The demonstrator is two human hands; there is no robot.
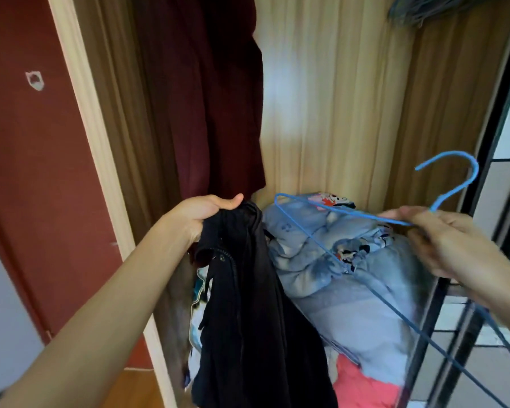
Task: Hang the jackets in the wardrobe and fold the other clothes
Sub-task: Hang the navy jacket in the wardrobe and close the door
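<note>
Left [200,214] clutching jacket [253,304], right [442,240] seemingly pinching hanger [365,215]

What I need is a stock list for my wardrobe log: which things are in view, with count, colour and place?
wardrobe: one, light wood, straight ahead.
black jacket: one, black, held up at lower centre.
wire hanger: one, blue, held in the air at centre-right.
hanging garment: one, dark red, left inside the wardrobe.
bedding: one pile, pale blue with cartoon print, wardrobe bottom.
cloth: one, coral pink, under the bedding.
panel: one, red-brown, far left.
metal frame: one, black, right edge.
left hand: one, gripping the black jacket's top.
right hand: one, pinching the wire hanger near its neck.
</note>
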